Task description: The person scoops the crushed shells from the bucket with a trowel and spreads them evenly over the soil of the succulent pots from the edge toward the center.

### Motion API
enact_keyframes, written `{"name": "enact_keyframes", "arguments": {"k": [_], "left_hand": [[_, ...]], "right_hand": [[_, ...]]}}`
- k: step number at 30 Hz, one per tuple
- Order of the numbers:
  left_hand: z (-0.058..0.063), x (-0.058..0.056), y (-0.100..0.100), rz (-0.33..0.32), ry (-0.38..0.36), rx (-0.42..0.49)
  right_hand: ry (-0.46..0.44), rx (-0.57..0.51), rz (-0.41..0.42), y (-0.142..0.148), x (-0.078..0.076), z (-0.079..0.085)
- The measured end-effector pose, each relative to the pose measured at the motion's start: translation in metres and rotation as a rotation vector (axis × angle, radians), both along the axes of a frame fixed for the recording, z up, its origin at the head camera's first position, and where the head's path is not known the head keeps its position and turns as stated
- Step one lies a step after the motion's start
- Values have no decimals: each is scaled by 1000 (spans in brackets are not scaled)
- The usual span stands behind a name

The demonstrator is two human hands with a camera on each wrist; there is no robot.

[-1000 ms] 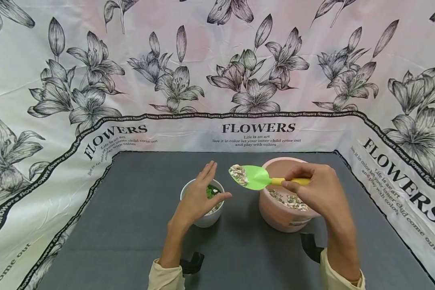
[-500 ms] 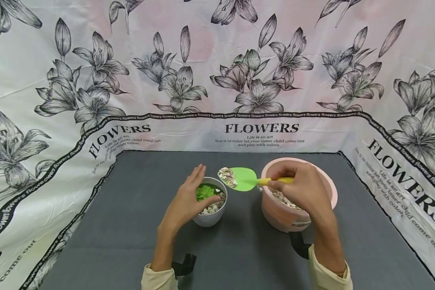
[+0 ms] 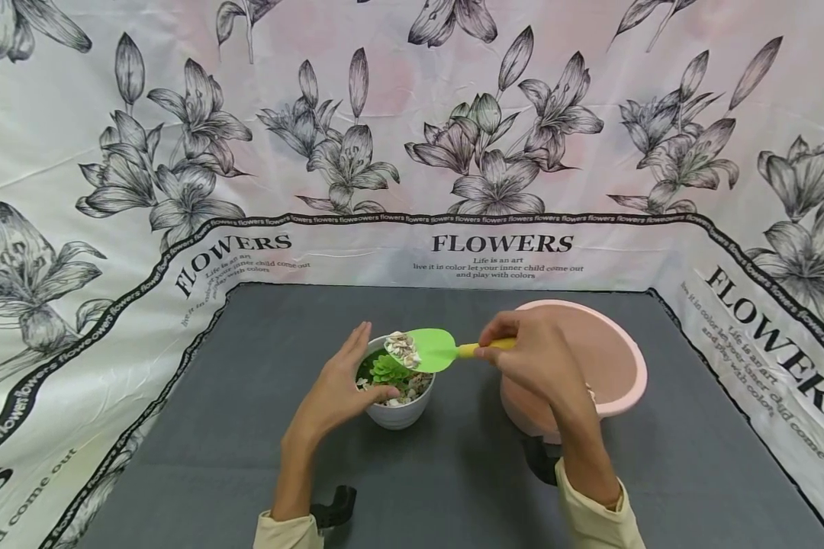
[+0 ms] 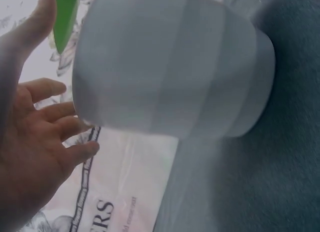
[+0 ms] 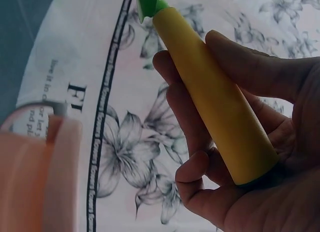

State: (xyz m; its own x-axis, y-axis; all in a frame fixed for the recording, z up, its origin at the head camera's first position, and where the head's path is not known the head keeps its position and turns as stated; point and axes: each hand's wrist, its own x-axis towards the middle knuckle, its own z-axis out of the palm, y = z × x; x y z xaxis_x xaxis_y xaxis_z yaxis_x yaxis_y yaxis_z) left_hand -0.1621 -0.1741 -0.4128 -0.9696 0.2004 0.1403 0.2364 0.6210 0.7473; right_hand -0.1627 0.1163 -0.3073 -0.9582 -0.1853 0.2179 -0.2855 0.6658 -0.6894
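My right hand (image 3: pixel 532 354) grips the yellow handle (image 5: pixel 215 97) of a small garden trowel with a green blade (image 3: pixel 431 351). Pale stone chips (image 3: pixel 402 348) lie on the blade's tip, over the right side of a small white pot (image 3: pixel 397 417). Inside that pot grow a green succulent (image 3: pixel 388 369) and a layer of similar chips. Around the pot's left side my left hand (image 3: pixel 333 393) is spread, thumb over the near rim and fingers relaxed behind it. The left wrist view shows the pot's ribbed wall (image 4: pixel 165 67) with the fingers (image 4: pixel 65 112) right at its rim.
A larger pink pot (image 3: pixel 628 374) stands to the right, partly covered by my right forearm. Both pots stand on a dark grey cloth (image 3: pixel 453 488). A white flower-printed sheet (image 3: pixel 357 252) rises behind and along both sides.
My right hand has carried the loaded trowel left, from beside the pink pot to over the white pot. My left hand has drawn slightly left and lower, uncovering more of the succulent.
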Motion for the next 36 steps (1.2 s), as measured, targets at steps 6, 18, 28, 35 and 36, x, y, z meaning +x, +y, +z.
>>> {"name": "enact_keyframes", "arguments": {"k": [6, 18, 28, 35, 36], "left_hand": [[-12, -2, -11, -2, -36, 23], [-39, -16, -25, -173, -80, 243], [-41, -16, -33, -148, -68, 241], [-43, -13, -40, -127, -4, 224], [-43, -12, -40, -120, 3, 211]], "right_hand": [[-18, 14, 32, -15, -4, -5], [77, 237, 137, -54, -14, -5], [257, 419, 174, -100, -7, 5], [367, 510, 101, -116, -3, 6], [383, 528, 91, -118, -2, 6]]}}
